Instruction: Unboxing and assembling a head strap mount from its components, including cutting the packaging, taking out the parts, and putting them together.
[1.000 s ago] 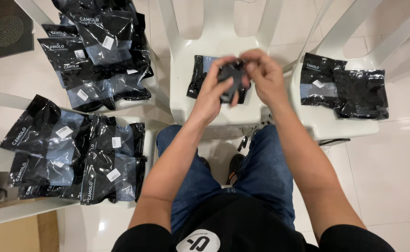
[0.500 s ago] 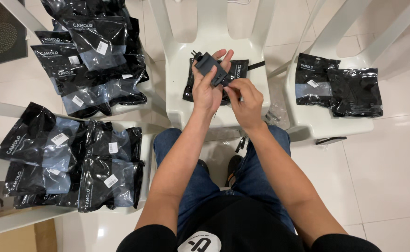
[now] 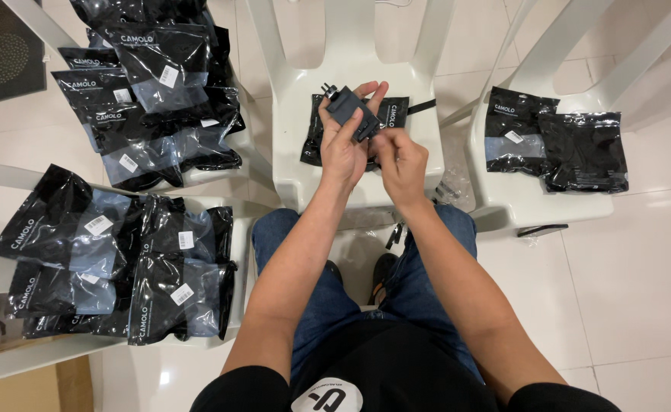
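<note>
Behind both hands (image 3: 374,149), a black pouch (image 3: 314,137) lies half hidden.

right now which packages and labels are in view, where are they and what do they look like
Pouch pile: far-left chair, glossy black, small white stickers.
Second pile: near-left chair, same black pouches.
Two pouches: right chair, black.
One pouch: middle chair, under the hands.
Dark device: in left hand; right hand beside.

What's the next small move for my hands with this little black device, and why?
Probably lower the small black boxy device toward the flat black plastic pouch on the white plastic chair. The left hand holds the device just above that pouch, and the right hand pinches at its lower edge, so the pouch lies closest.
</note>
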